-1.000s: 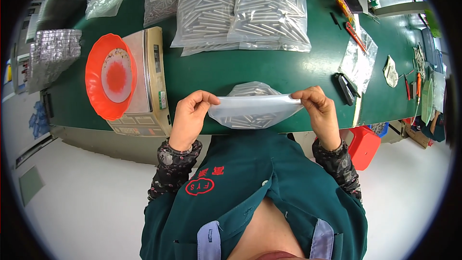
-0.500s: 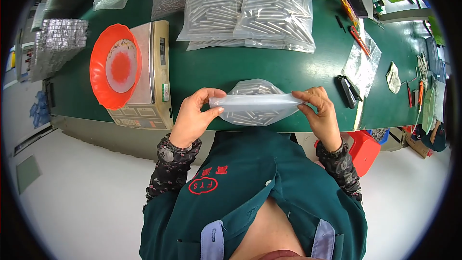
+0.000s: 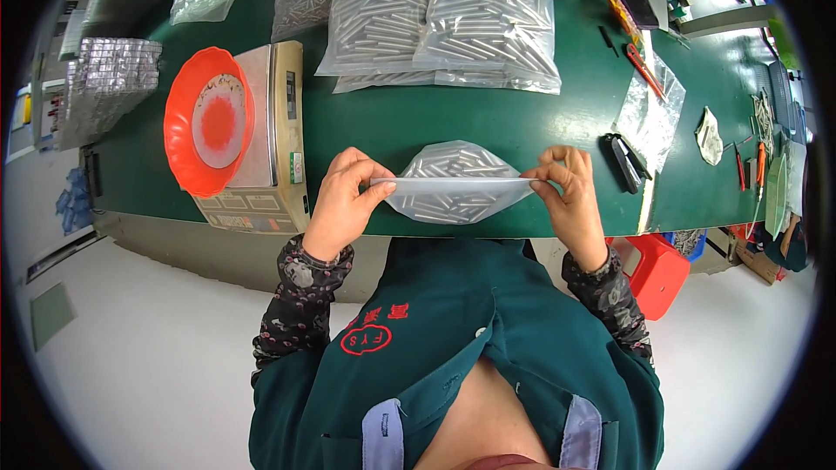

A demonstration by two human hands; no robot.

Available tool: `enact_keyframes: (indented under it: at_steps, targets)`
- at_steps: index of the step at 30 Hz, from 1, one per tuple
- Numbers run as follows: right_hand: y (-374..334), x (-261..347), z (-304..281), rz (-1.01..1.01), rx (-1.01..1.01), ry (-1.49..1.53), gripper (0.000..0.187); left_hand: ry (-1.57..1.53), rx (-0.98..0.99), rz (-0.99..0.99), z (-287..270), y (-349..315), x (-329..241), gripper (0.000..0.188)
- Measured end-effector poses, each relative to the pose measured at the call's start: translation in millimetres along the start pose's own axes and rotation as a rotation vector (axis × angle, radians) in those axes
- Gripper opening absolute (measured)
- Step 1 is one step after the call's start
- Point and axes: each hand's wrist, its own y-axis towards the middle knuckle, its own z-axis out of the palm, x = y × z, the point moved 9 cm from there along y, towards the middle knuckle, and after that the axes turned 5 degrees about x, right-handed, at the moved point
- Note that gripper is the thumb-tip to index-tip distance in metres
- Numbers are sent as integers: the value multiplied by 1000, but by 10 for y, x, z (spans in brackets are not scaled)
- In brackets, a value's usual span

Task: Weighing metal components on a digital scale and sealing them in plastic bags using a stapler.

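Note:
A translucent plastic bag [image 3: 457,203] with many small metal pins inside sits at the front edge of the green table. My left hand [image 3: 345,202] pinches the left end of its top edge between thumb and fingers. At the right end of that edge, my right hand [image 3: 568,200] grips it the same way. The top edge is stretched straight between both hands, its two sides lying together. Beyond it lie filled bags of longer metal pins [image 3: 488,17], stacked flat.
A red scalloped bowl [image 3: 180,126] rests on a weighing scale [image 3: 286,139] at left. To the right are a black stapler [image 3: 623,163], a red-handled cutter [image 3: 644,71] and an empty clear bag [image 3: 653,113]. A red stool [image 3: 655,277] stands below the table's right side.
The bag's top edge has gone from a wide, slightly parted band to a thin, flat line. Both hands have shifted slightly left, still gripping its ends.

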Motion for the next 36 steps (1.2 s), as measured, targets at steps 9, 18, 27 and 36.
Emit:
enact_keyframes:
  at_steps: [9,18,27,36]
  targets:
    - [-51,-273,191,237,119,327,10,-22,384,-36,193,224,70,16]
    - [-5,-214,146,214,52,344,12,404,575,301,644,459,-465,23]
    - [-56,-159,130,109,1,304,13,337,576,381,940,532,-764,22]
    - [-147,-694,-405,87,-77,188,9,313,556,393,873,556,-756,23]
